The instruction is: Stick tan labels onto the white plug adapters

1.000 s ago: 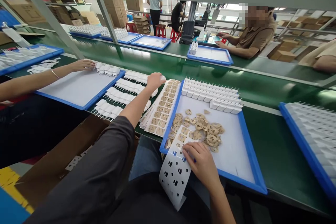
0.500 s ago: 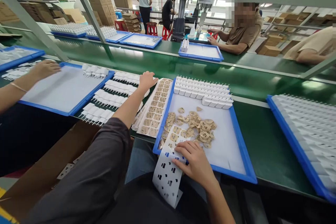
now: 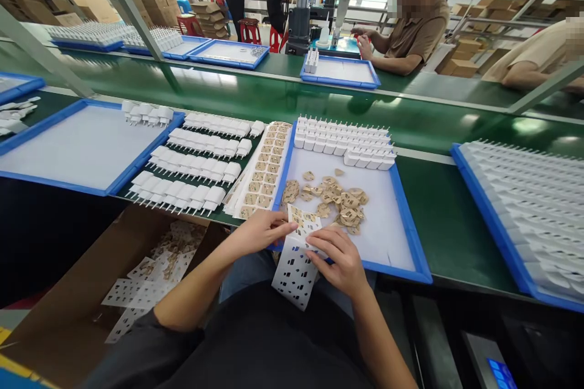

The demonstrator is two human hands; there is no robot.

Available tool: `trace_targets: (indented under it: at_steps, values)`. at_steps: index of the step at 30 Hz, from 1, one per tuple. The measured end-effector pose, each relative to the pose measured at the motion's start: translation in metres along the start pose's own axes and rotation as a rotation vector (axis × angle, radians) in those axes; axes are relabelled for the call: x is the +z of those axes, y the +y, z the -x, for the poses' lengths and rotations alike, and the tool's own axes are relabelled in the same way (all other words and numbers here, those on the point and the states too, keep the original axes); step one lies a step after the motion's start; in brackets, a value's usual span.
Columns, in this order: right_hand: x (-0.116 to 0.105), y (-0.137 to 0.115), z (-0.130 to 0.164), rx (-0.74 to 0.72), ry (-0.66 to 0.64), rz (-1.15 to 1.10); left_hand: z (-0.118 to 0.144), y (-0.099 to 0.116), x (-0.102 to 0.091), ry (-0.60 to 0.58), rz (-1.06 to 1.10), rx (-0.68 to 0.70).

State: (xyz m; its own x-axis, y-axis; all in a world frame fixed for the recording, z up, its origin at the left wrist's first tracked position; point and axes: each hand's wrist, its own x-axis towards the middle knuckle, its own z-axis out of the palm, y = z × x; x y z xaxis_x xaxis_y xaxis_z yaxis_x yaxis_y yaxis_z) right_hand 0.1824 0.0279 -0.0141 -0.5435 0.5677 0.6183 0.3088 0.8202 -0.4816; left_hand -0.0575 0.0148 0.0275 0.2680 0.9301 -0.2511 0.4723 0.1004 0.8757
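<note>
Both hands gripped the sheet [image 3: 295, 258] at the tray's [image 3: 413, 255] near edge: left hand [image 3: 260, 232] pinching its top, right hand [image 3: 340, 261] fingers pressing. Peeling slowly would probably keep stickers flat.

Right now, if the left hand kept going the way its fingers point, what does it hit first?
The left hand points right, along the backing sheet it already pinches. Straight on, it would probably first meet the right hand holding the same sheet; depth between the fingertips is hard to judge.
</note>
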Motion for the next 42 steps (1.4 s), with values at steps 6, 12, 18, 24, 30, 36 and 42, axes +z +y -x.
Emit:
trace_targets:
  at_steps: [6, 12, 18, 24, 30, 36, 42]
  values:
    - [-0.004, 0.000, 0.004, 0.078, 0.067, -0.028, -0.005, -0.014, 0.010, 0.067, 0.247, 0.046]
    - [0.000, -0.001, 0.005, 0.280, 0.211, 0.003, 0.021, -0.039, -0.024, 0.188, 0.428, -0.051]
    - [0.003, 0.003, 0.001, 0.295, 0.108, 0.103, 0.042, -0.063, -0.041, 0.433, 0.563, -0.183]
    - [0.020, -0.004, -0.033, 0.143, -0.295, 0.260, 0.047, -0.066, -0.044, 0.540, 0.665, -0.189]
    - [0.046, -0.007, -0.066, 0.141, -0.542, 0.171, 0.049, -0.073, -0.043, 0.548, 0.680, -0.168]
    - [0.026, 0.009, -0.051, 0.166, -0.504, 0.209, 0.060, -0.091, -0.051, 0.606, 0.680, -0.197]
    - [0.013, 0.022, -0.069, 0.185, -0.380, 0.175, 0.060, -0.087, -0.043, 0.537, 0.700, -0.186]
